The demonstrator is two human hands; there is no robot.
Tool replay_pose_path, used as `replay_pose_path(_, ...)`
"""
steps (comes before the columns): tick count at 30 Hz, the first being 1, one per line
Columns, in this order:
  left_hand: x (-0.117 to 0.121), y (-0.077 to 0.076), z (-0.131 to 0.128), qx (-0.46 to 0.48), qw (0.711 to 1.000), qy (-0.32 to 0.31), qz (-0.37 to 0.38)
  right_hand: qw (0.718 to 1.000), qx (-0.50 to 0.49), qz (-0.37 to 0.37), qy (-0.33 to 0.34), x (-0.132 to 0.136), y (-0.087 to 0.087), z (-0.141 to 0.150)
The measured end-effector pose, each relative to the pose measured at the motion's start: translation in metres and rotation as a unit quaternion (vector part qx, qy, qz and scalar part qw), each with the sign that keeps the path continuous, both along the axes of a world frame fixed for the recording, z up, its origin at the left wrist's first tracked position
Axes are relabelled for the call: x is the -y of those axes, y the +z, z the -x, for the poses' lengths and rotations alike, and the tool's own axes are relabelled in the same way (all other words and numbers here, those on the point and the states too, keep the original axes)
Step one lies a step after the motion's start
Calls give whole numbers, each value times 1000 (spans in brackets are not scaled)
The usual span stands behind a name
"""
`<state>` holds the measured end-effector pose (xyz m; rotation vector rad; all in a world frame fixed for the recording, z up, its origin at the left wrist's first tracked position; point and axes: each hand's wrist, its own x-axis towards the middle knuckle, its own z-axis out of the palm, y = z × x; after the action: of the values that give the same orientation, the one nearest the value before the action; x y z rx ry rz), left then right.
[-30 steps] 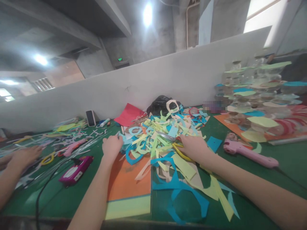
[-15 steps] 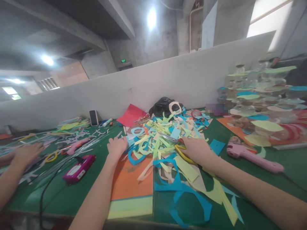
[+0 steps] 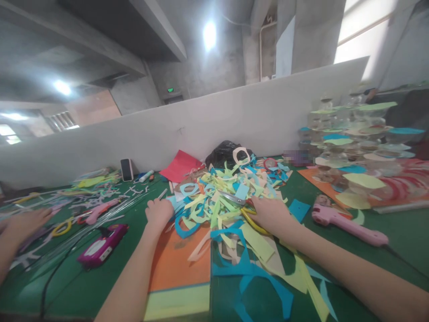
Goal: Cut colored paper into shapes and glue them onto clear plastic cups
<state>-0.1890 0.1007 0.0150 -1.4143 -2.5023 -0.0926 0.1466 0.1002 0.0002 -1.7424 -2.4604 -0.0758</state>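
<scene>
A heap of paper scraps (image 3: 228, 197) in yellow, blue and green covers the middle of the green table (image 3: 395, 250). My right hand (image 3: 271, 213) rests on the heap, fingers closed around the yellow handles of a pair of scissors (image 3: 239, 203) whose metal blades point left over the scraps. My left hand (image 3: 159, 212) is curled into a loose fist at the heap's left edge, pinching blue scraps above an orange paper sheet (image 3: 181, 259).
Pink glue gun (image 3: 345, 220) lies to the right. A magenta device (image 3: 102, 246) with a black cable lies to the left. Another person's hand (image 3: 25, 223) works at far left near yellow scissors (image 3: 62, 228). Glass jars (image 3: 358, 143) with paper discs stand at the right. A phone (image 3: 126, 169) leans on the white partition.
My hands stay almost still on the heap; the left one closes slightly on the scraps. The view shifts a little with my head.
</scene>
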Motion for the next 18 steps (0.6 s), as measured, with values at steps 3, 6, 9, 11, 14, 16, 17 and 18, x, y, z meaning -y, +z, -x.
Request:
replay_pose_path(3, -4, -2, 5, 13, 1000, -1, 10, 1000, -3, 0, -1, 0, 0, 0)
replay_pose_path(6, -7, -4, 8, 23, 1000, -5, 10, 1000, -6, 1, -1, -1, 0, 0)
replay_pose_path(9, -8, -5, 8, 23, 1000, -17, 2, 1000, -8, -1, 1, 0, 0, 1)
replay_pose_path(11, -7, -6, 7, 20, 1000, -23, -4, 1000, -7, -2, 0, 0, 0, 1)
replay_pose_path(14, -5, -7, 4, 11, 1000, -20, -22, 1000, -4, -3, -1, -1, 0, 1)
replay_pose_path(16, -4, -5, 1, 2, 999, -12, -42, 1000, -1, -2, 0, -1, 1, 1)
replay_pose_path(17, -3, -4, 0, -3, 998, -7, -54, 1000, 0, -1, 0, 0, 1, 1)
replay_pose_path(18, -3, -2, -1, -7, 998, -3, -66, 1000, 0, -1, 0, 0, 1, 1)
